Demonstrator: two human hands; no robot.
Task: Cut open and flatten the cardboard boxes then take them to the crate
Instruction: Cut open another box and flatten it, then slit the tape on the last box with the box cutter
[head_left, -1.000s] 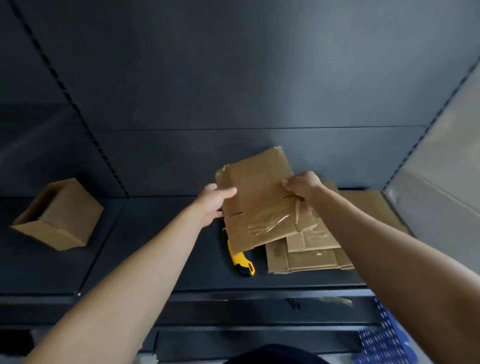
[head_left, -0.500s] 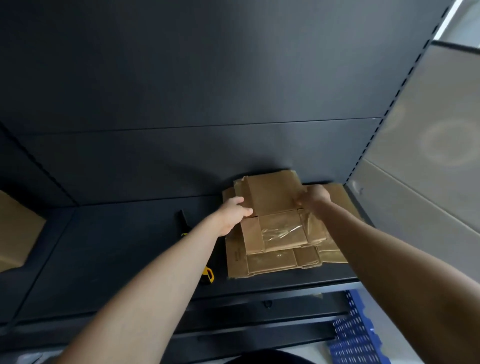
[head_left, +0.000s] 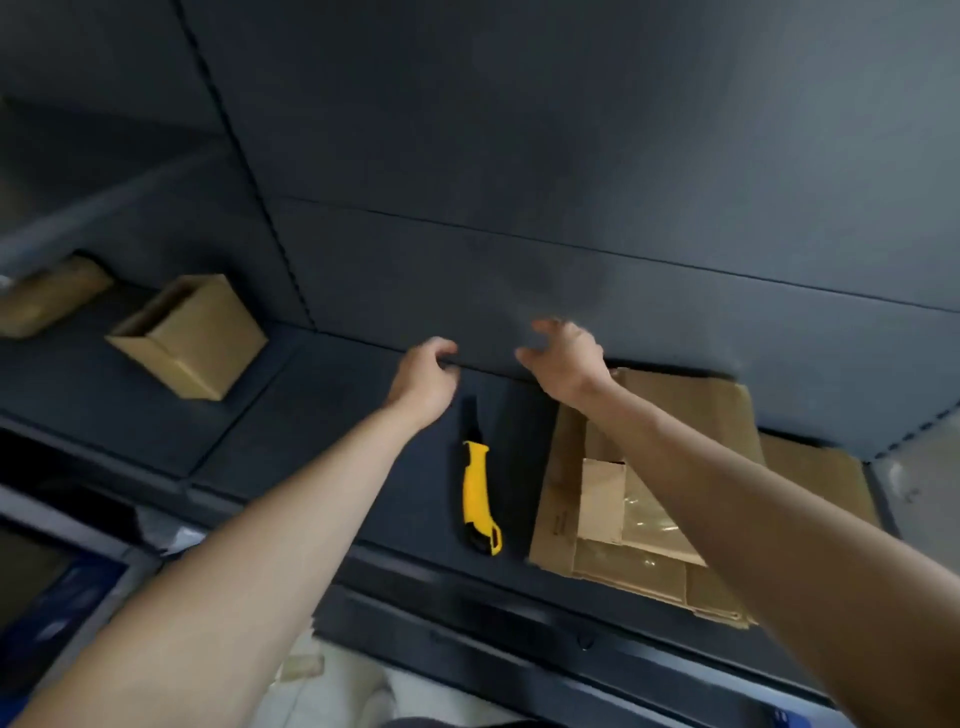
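While flattened boxes (head_left: 727, 415) lie stacked, both hands (head_left: 423, 376) (head_left: 569, 358) hover empty.

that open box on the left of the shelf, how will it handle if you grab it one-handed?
The open cardboard box is probably light, since it looks empty. With its end open, the walls will likely flex or cave under a squeeze. It sits tilted on the shelf, so a push may tip or slide it.
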